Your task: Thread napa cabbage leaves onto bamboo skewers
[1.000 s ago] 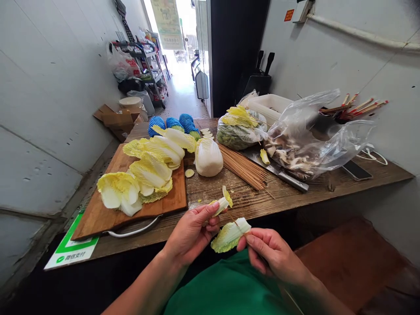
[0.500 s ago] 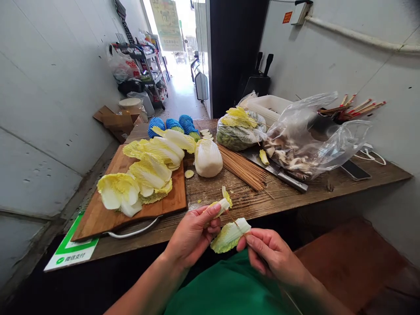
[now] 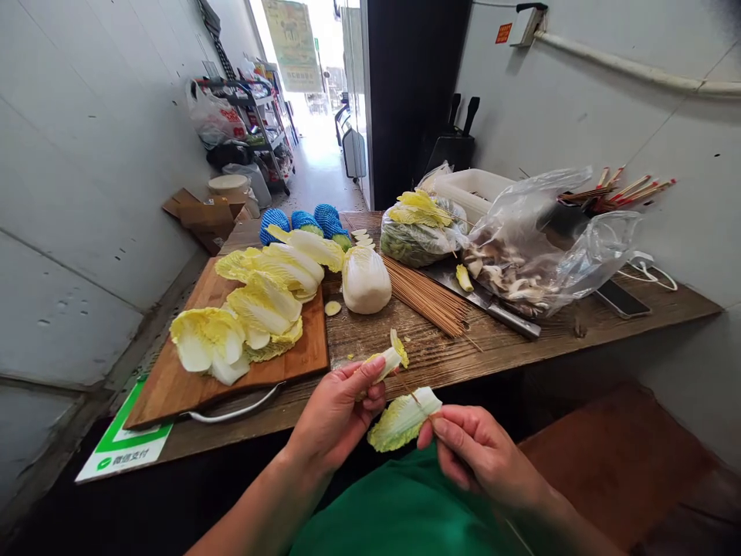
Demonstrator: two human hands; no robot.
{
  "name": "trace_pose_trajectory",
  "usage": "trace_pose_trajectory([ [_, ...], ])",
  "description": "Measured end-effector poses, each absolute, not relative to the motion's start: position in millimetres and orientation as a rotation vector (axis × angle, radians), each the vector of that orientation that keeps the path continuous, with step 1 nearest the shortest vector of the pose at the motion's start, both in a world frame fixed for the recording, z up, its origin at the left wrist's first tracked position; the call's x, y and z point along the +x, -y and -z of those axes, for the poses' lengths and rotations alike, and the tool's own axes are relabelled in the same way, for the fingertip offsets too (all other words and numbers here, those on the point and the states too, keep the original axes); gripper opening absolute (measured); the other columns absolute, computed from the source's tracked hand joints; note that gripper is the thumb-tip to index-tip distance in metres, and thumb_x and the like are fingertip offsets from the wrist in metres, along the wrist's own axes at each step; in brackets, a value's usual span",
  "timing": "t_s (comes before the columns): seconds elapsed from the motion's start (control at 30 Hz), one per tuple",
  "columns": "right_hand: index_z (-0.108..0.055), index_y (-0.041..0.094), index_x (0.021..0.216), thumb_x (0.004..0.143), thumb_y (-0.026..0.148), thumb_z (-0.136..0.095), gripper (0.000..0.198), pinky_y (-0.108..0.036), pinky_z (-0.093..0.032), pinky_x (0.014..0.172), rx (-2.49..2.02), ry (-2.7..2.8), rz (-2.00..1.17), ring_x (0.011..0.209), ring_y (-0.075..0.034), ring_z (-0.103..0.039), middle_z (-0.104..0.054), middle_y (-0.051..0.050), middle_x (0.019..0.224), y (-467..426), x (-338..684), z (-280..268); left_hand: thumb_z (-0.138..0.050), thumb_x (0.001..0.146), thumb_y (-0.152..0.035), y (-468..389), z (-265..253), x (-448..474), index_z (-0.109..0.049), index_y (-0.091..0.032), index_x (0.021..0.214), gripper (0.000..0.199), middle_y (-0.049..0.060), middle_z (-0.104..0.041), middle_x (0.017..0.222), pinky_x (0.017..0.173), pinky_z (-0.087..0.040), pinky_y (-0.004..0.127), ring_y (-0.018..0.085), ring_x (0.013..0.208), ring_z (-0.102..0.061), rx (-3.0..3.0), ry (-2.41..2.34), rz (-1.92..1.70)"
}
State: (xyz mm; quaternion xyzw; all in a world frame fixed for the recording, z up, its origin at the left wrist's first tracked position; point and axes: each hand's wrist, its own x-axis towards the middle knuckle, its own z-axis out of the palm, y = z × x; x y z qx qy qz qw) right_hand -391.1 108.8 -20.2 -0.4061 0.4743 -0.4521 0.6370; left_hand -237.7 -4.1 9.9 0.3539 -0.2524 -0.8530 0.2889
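My left hand point(image 3: 339, 413) is closed on a small folded napa cabbage leaf point(image 3: 392, 358), its thumb pressed along the pale rib. Between thumb and fingers my right hand point(image 3: 483, 452) pinches a thin wooden skewer point(image 3: 408, 385), which slants up toward the leaf in the left hand. Threaded on that skewer, just by the right fingertips, hangs a larger cabbage leaf point(image 3: 399, 423). Whether the skewer tip enters the folded leaf is hidden by the left fingers. Both hands are over my lap, at the table's near edge.
Cabbage leaves point(image 3: 263, 301) lie on a cutting board point(image 3: 309, 340) at left. Beyond my hands are a cabbage head point(image 3: 367, 284), a bundle of skewers point(image 3: 425, 297) and a knife point(image 3: 512, 319). Bagged mushrooms point(image 3: 503, 270) and a phone point(image 3: 622, 299) are at right.
The leaf on the skewer has shifted slightly left and down. The folded leaf is tilted a little differently in my left hand. Both grips are unchanged, and the view has moved slightly.
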Motion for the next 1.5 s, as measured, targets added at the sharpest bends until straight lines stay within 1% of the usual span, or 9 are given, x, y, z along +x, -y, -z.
trace_pose_trajectory([
  [0.23, -0.059, 0.01, 0.082, 0.089, 0.045, -0.046, 0.038, -0.017, -0.019, 0.035, -0.896, -1.07, 1.045, 0.033, -0.003, -0.026, -0.043, 0.007, 0.041, -105.8, -391.4, 21.3, -0.072, 0.071, -0.022, 1.4, -9.1, -237.5, -0.064, -0.007, 0.071, 0.017, -0.002, -0.041, 0.055, 0.043, -0.028, 0.012, 0.003, 0.05, -0.031, 0.955, 0.699, 2.294],
  [0.47, -0.059, 0.01, 0.082, 0.089, 0.044, -0.047, 0.037, -0.017, -0.019, 0.035, -0.88, -1.062, 1.053, 0.034, -0.003, -0.026, -0.043, 0.006, 0.041, -106.8, -392.4, 22.4, -0.071, 0.072, -0.02, 0.1, -9.0, -239.0, -0.061, -0.008, 0.065, 0.017, -0.002, -0.039, 0.055, 0.043, -0.028, 0.013, 0.003, 0.05, -0.03, 0.949, 0.659, 2.295],
  [0.63, -0.06, 0.01, 0.083, 0.089, 0.043, -0.047, 0.037, -0.017, -0.019, 0.035, -0.891, -1.06, 1.055, 0.034, -0.003, -0.027, -0.043, 0.007, 0.041, -107.7, -392.2, 23.6, -0.07, 0.073, -0.019, 0.9, -7.6, -239.1, -0.064, -0.008, 0.071, 0.013, -0.002, -0.039, 0.057, 0.043, -0.027, 0.013, 0.003, 0.05, -0.03, 0.945, 0.647, 2.298],
  [0.93, -0.059, 0.01, 0.082, 0.088, 0.045, -0.047, 0.038, -0.017, -0.018, 0.035, -0.858, -1.075, 1.05, 0.033, -0.003, -0.026, -0.043, 0.007, 0.041, -108.0, -391.2, 21.5, -0.07, 0.073, -0.022, -1.7, -7.0, -239.8, -0.066, -0.008, 0.076, 0.015, -0.002, -0.04, 0.057, 0.044, -0.027, 0.012, 0.003, 0.051, -0.031, 0.953, 0.712, 2.268],
  [1.2, -0.058, 0.01, 0.081, 0.088, 0.044, -0.048, 0.036, -0.017, -0.017, 0.034, -0.829, -1.053, 1.062, 0.032, -0.003, -0.025, -0.042, 0.007, 0.04, -108.1, -390.8, 22.5, -0.072, 0.071, -0.027, -5.4, -8.8, -240.9, -0.067, -0.01, 0.072, 0.018, -0.002, -0.041, 0.054, 0.045, -0.027, 0.014, 0.004, 0.051, -0.032, 0.96, 0.793, 2.201],
  [1.37, -0.057, 0.011, 0.079, 0.088, 0.042, -0.049, 0.034, -0.017, -0.016, 0.034, -0.793, -1.023, 1.097, 0.032, -0.002, -0.023, -0.042, 0.008, 0.039, -109.1, -391.0, 24.0, -0.072, 0.07, -0.026, -5.6, -10.6, -240.1, -0.063, -0.01, 0.065, 0.019, -0.002, -0.042, 0.054, 0.047, -0.03, 0.014, 0.004, 0.051, -0.034, 0.974, 0.804, 2.212],
  [1.5, -0.057, 0.011, 0.079, 0.089, 0.04, -0.049, 0.032, -0.017, -0.016, 0.033, -0.754, -0.987, 1.114, 0.031, -0.002, -0.023, -0.042, 0.008, 0.039, -110.8, -391.0, 26.3, -0.073, 0.069, -0.026, -5.5, -12.8, -240.8, -0.063, -0.01, 0.064, 0.019, -0.002, -0.042, 0.054, 0.046, -0.029, 0.014, 0.004, 0.05, -0.034, 0.973, 0.784, 2.239],
])
